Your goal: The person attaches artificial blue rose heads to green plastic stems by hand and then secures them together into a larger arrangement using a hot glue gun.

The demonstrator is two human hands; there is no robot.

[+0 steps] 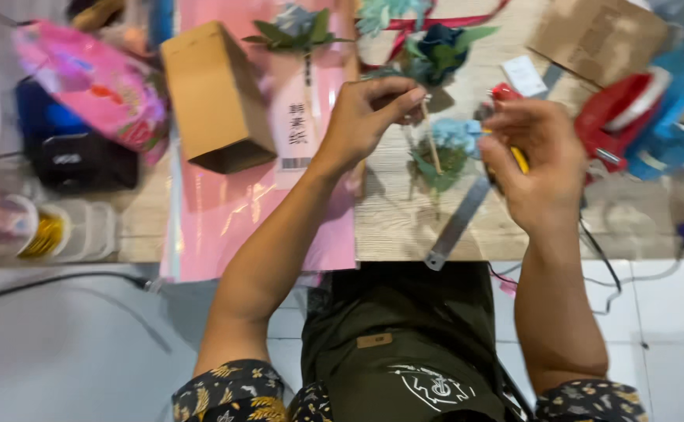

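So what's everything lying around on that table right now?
cardboard box: one, brown, open, lying on the pink sheet at upper left
pink sheet: one, glossy pink, left of the table's middle, hanging over the near edge
pink bag: one, pink with print, far left
black object: one, black, below the bag; kind unclear
artificial flowers: several, blue and teal with green leaves, top centre
metal ruler: one, grey, near the table edge
tape dispenser: one, red, right
cardboard piece: one, brown, upper right
wooden table: one, light wood
left hand: pinches a thin wooden stick
right hand: grips a yellow-handled tool
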